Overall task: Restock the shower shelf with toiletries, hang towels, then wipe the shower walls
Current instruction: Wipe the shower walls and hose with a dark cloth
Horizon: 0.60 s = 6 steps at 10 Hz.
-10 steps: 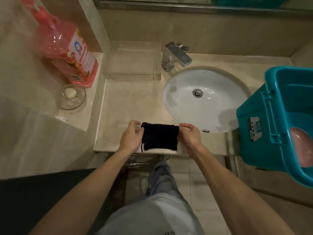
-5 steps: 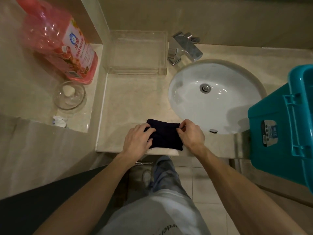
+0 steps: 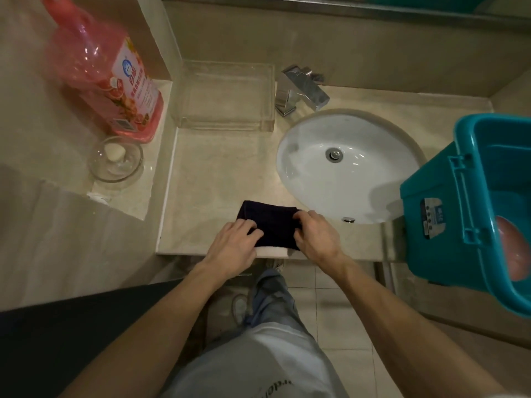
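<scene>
Head view.

- Dark towel (image 3: 271, 225): folded to a small rectangle, lying at the front edge of the table (image 3: 218, 173), just in front of the sink (image 3: 344, 168). A pale folded layer (image 3: 273, 250) shows under its near edge.
- Left hand (image 3: 234, 245): fingers fairly flat, pressing on the towel's left part; not gripping.
- Right hand (image 3: 317, 237): fingers curled at the towel's right edge, pinching the fold.
- Handling, as judged: light, soft, limp. It will sag and unfold if lifted by one corner. Best taken at both short ends, or with a hand slid beneath the whole stack. Not fragile, not slippery.
- Hard to make out: whether the pale layer is a second towel or this one's underside. Weave lost in the dim light.
- Teal bin (image 3: 474, 202), right: cut off by the frame; something pink inside, not identifiable.
- Pink bottle (image 3: 115, 90) on the left ledge: top blurred and cropped. Glass dish (image 3: 116, 159) beside it holds a small white lump.
- Shower shelf, towel rail and shower walls: not in view.
</scene>
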Each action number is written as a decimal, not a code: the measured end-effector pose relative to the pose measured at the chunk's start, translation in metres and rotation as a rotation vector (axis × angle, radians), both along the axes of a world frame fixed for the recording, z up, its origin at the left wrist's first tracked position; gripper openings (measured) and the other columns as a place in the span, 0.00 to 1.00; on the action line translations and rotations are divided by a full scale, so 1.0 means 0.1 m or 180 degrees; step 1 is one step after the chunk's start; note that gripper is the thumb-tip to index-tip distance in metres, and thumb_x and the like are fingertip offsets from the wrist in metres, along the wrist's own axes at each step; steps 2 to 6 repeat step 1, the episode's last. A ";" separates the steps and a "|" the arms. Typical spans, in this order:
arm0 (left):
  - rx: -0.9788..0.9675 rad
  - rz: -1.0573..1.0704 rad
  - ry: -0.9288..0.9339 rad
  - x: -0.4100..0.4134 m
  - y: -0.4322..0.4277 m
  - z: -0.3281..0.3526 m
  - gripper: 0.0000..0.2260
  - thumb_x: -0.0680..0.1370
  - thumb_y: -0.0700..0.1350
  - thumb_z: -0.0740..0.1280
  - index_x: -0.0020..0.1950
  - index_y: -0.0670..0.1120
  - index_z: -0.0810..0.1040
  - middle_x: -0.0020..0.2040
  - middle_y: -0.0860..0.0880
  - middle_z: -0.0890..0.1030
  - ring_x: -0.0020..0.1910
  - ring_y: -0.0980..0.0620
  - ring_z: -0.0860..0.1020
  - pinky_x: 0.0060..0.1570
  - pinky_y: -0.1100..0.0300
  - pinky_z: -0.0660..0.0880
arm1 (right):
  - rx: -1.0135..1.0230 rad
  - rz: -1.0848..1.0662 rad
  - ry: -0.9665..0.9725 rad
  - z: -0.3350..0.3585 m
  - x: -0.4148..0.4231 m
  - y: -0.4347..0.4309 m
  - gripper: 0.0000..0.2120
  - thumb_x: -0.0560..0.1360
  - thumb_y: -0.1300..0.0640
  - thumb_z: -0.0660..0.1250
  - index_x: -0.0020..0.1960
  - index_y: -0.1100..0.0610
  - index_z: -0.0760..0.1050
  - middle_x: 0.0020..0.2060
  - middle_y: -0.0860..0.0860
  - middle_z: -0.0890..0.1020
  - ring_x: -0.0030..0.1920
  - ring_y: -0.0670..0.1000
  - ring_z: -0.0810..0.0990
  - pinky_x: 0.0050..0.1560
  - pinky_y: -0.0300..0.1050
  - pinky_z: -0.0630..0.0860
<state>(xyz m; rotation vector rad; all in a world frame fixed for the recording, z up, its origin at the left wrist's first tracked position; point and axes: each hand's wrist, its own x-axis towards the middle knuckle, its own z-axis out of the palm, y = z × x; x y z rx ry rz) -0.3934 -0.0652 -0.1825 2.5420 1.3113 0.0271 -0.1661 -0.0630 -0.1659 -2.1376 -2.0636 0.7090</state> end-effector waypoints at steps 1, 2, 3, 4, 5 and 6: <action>-0.0084 0.0023 -0.0044 -0.08 -0.20 0.01 0.20 0.72 0.42 0.71 0.65 0.45 0.77 0.66 0.42 0.76 0.61 0.43 0.76 0.59 0.48 0.75 | 0.0060 -0.0284 0.0005 0.00 0.16 -0.33 0.12 0.79 0.56 0.62 0.61 0.53 0.76 0.52 0.50 0.80 0.53 0.52 0.78 0.49 0.49 0.79; -0.0084 0.0023 -0.0044 -0.08 -0.20 0.01 0.20 0.72 0.42 0.71 0.65 0.45 0.77 0.66 0.42 0.76 0.61 0.43 0.76 0.59 0.48 0.75 | 0.0060 -0.0284 0.0005 0.00 0.16 -0.33 0.12 0.79 0.56 0.62 0.61 0.53 0.76 0.52 0.50 0.80 0.53 0.52 0.78 0.49 0.49 0.79; -0.0084 0.0023 -0.0044 -0.08 -0.20 0.01 0.20 0.72 0.42 0.71 0.65 0.45 0.77 0.66 0.42 0.76 0.61 0.43 0.76 0.59 0.48 0.75 | 0.0060 -0.0284 0.0005 0.00 0.16 -0.33 0.12 0.79 0.56 0.62 0.61 0.53 0.76 0.52 0.50 0.80 0.53 0.52 0.78 0.49 0.49 0.79; -0.0084 0.0023 -0.0044 -0.08 -0.20 0.01 0.20 0.72 0.42 0.71 0.65 0.45 0.77 0.66 0.42 0.76 0.61 0.43 0.76 0.59 0.48 0.75 | 0.0060 -0.0284 0.0005 0.00 0.16 -0.33 0.12 0.79 0.56 0.62 0.61 0.53 0.76 0.52 0.50 0.80 0.53 0.52 0.78 0.49 0.49 0.79; -0.0084 0.0023 -0.0044 -0.08 -0.20 0.01 0.20 0.72 0.42 0.71 0.65 0.45 0.77 0.66 0.42 0.76 0.61 0.43 0.76 0.59 0.48 0.75 | 0.0060 -0.0284 0.0005 0.00 0.16 -0.33 0.12 0.79 0.56 0.62 0.61 0.53 0.76 0.52 0.50 0.80 0.53 0.52 0.78 0.49 0.49 0.79; -0.0084 0.0023 -0.0044 -0.08 -0.20 0.01 0.20 0.72 0.42 0.71 0.65 0.45 0.77 0.66 0.42 0.76 0.61 0.43 0.76 0.59 0.48 0.75 | 0.0060 -0.0284 0.0005 0.00 0.16 -0.33 0.12 0.79 0.56 0.62 0.61 0.53 0.76 0.52 0.50 0.80 0.53 0.52 0.78 0.49 0.49 0.79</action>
